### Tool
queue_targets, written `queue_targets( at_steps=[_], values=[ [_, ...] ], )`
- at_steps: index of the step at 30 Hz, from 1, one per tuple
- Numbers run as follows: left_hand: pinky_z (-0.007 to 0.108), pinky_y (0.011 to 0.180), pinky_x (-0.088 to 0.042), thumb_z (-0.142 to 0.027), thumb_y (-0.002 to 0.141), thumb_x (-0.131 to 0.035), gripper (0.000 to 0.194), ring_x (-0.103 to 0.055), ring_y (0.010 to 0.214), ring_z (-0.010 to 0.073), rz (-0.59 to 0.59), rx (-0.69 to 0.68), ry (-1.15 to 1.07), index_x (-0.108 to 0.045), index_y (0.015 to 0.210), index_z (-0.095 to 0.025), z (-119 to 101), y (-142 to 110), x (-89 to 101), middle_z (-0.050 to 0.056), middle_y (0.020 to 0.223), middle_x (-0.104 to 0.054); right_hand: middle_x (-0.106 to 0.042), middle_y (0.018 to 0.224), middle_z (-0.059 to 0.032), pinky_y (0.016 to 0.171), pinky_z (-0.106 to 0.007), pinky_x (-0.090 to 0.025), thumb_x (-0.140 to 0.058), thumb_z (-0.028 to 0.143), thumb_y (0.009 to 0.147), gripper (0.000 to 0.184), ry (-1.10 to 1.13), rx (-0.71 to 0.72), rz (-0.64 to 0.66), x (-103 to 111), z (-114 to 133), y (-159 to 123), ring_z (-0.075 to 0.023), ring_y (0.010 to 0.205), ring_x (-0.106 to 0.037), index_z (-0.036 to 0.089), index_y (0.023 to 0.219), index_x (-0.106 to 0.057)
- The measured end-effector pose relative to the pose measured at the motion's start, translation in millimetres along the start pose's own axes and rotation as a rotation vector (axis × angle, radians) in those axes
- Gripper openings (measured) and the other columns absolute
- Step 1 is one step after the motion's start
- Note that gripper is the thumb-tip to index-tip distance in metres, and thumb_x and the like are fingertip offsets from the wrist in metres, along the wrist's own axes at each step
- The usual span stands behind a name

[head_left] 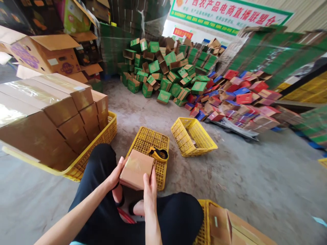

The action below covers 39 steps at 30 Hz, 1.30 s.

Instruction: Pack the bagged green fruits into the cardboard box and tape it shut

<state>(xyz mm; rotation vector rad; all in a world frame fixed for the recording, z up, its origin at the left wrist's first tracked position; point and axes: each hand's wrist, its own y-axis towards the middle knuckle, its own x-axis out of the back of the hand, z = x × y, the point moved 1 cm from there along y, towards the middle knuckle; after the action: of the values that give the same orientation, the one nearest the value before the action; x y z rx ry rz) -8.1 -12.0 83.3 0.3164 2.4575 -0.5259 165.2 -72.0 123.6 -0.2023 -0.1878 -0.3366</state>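
Between my two hands is a small brown cardboard box (pixel 137 166), held above the near part of an upturned yellow plastic crate (pixel 146 137). My left hand (pixel 117 175) grips the box's left side, and my right hand (pixel 150 185) is closed on its right side near the front corner. A shiny strip of tape seems to run over the box's top. Just beyond the box, a yellow and black tape dispenser (pixel 159 153) lies on the crate. The undersides of the box and most fingertips are hidden.
At left, a yellow crate (pixel 112 127) holds stacked brown cartons (pixel 63 112). Another yellow crate (pixel 194 136) stands ahead to the right. By my right knee, more cartons (pixel 240 226) sit in a crate. Piles of green boxes (pixel 163 97) and red and blue boxes (pixel 244 98) lie farther back.
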Motion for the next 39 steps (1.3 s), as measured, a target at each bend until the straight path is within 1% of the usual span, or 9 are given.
queue_targets(
  at_steps=[2,5,10,16,19,23,25,31,39],
  values=[
    [0.051,0.119,-0.04,-0.077,0.087,-0.062,0.092,-0.055,0.139,0.0391,0.022,-0.057,0.005,-0.047,0.157,-0.019,-21,-7,-9.2,0.015,0.149,-0.061,-0.038,0.167,-0.0044,0.127,-0.045,-0.031,-0.055,0.067,0.093,0.081,-0.003,0.005,0.002,-6,0,4,-0.0279,0.156,-0.033,0.028,0.162,-0.037],
    [0.047,0.116,-0.045,-0.05,0.078,-0.087,0.104,-0.056,0.139,0.0376,0.01,-0.076,0.095,-0.033,0.164,-0.026,-37,-10,-21.4,0.012,0.155,-0.055,-0.042,0.166,-0.0054,0.124,-0.045,-0.036,-0.059,0.064,0.09,0.083,0.047,0.036,0.011,-4,0,16,-0.0291,0.152,-0.041,0.027,0.162,-0.038],
    [0.046,0.109,-0.051,-0.044,0.079,-0.088,0.114,-0.06,0.134,0.0366,0.07,-0.074,0.098,-0.018,0.168,-0.028,-38,-5,-30.0,0.013,0.157,-0.053,-0.048,0.162,-0.0076,0.112,-0.043,-0.049,-0.067,0.063,0.085,0.091,0.148,-0.057,0.035,2,11,38,-0.0306,0.141,-0.054,0.027,0.163,-0.036],
    [0.047,0.107,-0.052,-0.048,0.083,-0.084,0.11,-0.065,0.127,0.036,0.113,-0.103,0.104,-0.017,0.168,-0.027,-46,-3,-26.3,0.014,0.154,-0.055,-0.054,0.156,-0.0112,0.103,-0.042,-0.056,-0.064,0.069,0.085,0.092,0.125,-0.083,0.031,-5,13,49,-0.0319,0.135,-0.059,0.021,0.16,-0.041],
    [0.049,0.112,-0.049,-0.056,0.088,-0.077,0.101,-0.06,0.134,0.0362,0.035,-0.104,0.147,-0.022,0.167,-0.027,-40,-1,-22.5,0.013,0.156,-0.054,-0.051,0.158,-0.0138,0.107,-0.045,-0.053,-0.056,0.073,0.088,0.088,-0.061,-0.011,-0.008,-2,9,53,-0.0337,0.141,-0.054,0.019,0.157,-0.047],
    [0.05,0.117,-0.045,-0.061,0.09,-0.072,0.093,-0.055,0.139,0.0361,-0.025,-0.098,0.2,-0.029,0.165,-0.029,-32,3,-16.9,0.009,0.157,-0.053,-0.047,0.16,-0.021,0.122,-0.053,-0.036,-0.051,0.07,0.093,0.087,-0.378,0.341,-0.102,1,19,59,-0.0356,0.15,-0.042,0.009,0.155,-0.047],
    [0.05,0.119,-0.043,-0.061,0.09,-0.072,0.09,-0.054,0.141,0.0356,-0.024,-0.097,0.217,-0.031,0.165,-0.029,-32,4,-15.8,0.008,0.157,-0.053,-0.041,0.163,-0.0218,0.125,-0.056,-0.03,-0.053,0.066,0.094,0.087,-0.473,0.466,-0.087,-3,28,61,-0.0357,0.153,-0.036,0.009,0.158,-0.042],
    [0.051,0.124,-0.035,-0.06,0.091,-0.071,0.086,-0.042,0.15,0.0362,-0.041,-0.125,0.234,-0.037,0.163,-0.028,-37,3,-17.6,0.007,0.161,-0.048,-0.023,0.172,-0.0146,0.125,-0.055,-0.031,-0.059,0.051,0.092,0.078,-0.464,0.375,0.097,-15,33,66,-0.0347,0.158,-0.027,0.02,0.161,-0.038],
    [0.054,0.124,-0.035,-0.06,0.085,-0.078,0.088,-0.043,0.149,0.0392,-0.092,-0.091,0.12,-0.045,0.159,-0.027,-34,-3,-19.2,0.007,0.158,-0.052,-0.003,0.177,-0.0015,0.128,-0.053,-0.026,-0.063,0.036,0.085,0.093,-0.341,0.28,0.17,1,28,55,-0.0297,0.162,-0.015,0.033,0.167,-0.02]
  ],
)
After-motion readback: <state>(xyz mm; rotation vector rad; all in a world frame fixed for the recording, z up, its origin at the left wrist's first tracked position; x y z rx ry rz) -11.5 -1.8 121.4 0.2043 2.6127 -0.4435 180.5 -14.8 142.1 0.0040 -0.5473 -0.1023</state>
